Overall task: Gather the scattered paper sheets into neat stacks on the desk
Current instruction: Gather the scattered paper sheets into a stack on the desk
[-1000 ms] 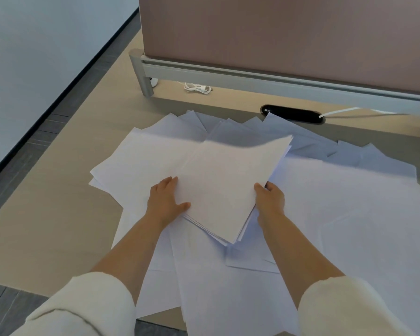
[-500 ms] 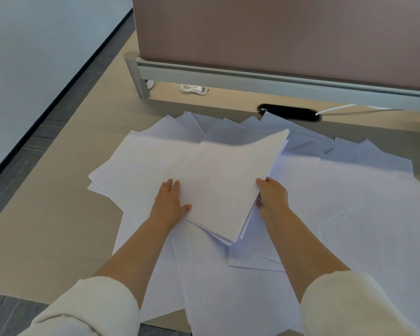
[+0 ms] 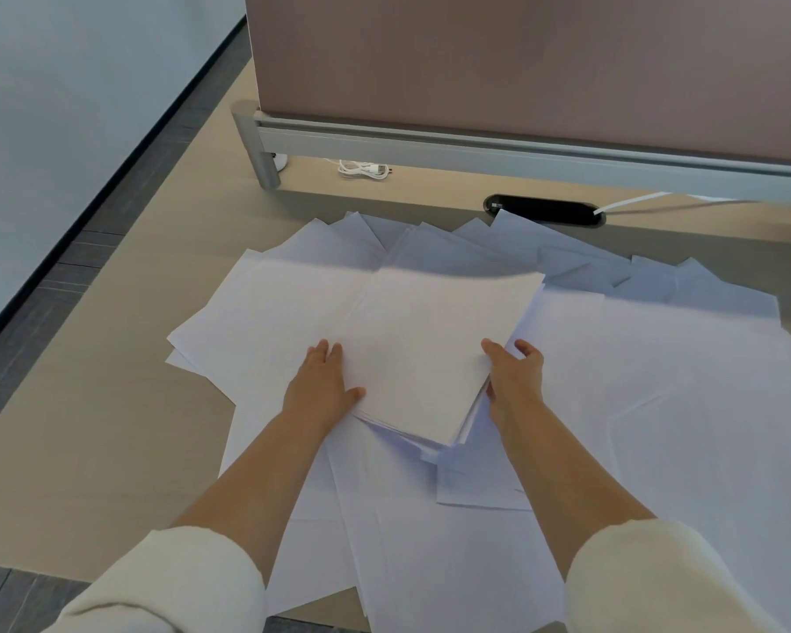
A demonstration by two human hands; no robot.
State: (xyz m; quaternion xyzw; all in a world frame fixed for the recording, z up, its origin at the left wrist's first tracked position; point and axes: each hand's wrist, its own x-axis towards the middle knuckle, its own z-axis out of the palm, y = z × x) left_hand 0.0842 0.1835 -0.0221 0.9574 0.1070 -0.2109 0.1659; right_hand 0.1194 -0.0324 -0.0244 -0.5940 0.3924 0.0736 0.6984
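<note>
Stack sits between your fingers. Left hand: fingers straight, together, against its edge. Right hand pinches it, thumb on top.

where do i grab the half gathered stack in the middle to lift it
Take the stack by its two side edges, one hand from each side, thumbs on top and fingers slid beneath. It lies skewed on the loose sheets with its near corner fanned, so a one-sided pinch would probably let it splay. The left hand and right hand sit at those edges.
</note>
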